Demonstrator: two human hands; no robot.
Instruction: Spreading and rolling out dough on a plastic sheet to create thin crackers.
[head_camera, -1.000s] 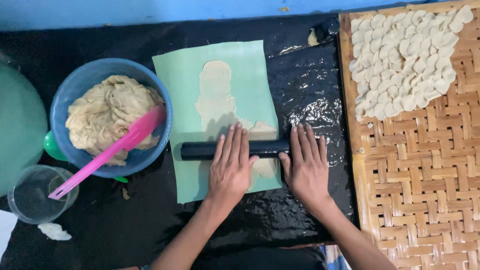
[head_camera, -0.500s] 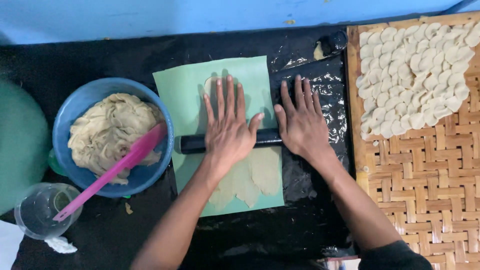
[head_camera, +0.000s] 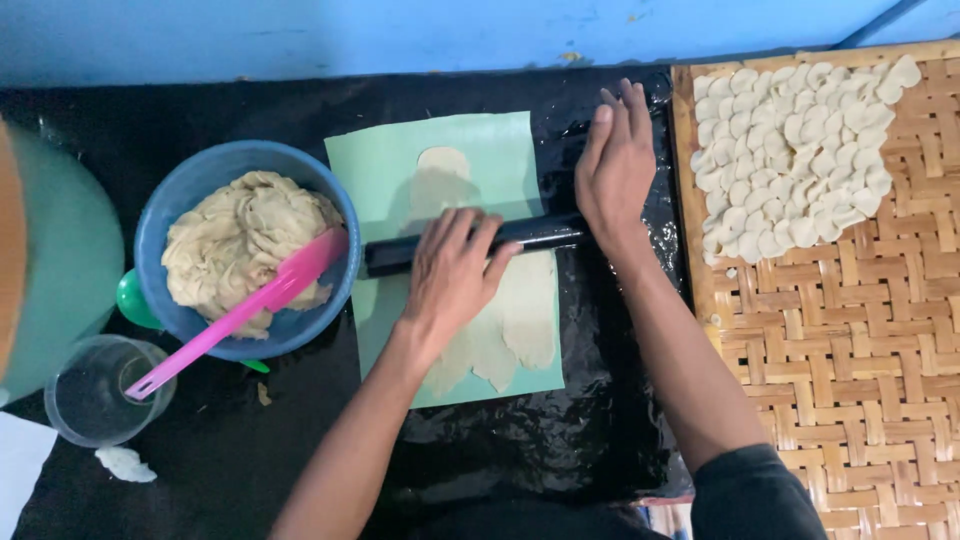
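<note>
Partly under the left hand (head_camera: 452, 272): black roller (head_camera: 470, 243), dough sheet (head_camera: 500, 320).

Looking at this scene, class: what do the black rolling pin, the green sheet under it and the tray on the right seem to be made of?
Black rolling pin: probably plastic or coated; smooth, slightly glossy.
Green sheet: likely thin plastic; flat, matte, clean-edged.
Tray: woven bamboo or similar strips; visible basket-weave, tan, unfinished.

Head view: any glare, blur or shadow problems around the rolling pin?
Head view: glare on the wrinkled black plastic sheet; black rolling pin sharp with a faint sheen; left hand and right hand unblurred; lighting soft and even; thin dough is pale, low-contrast against the green mat.
</note>
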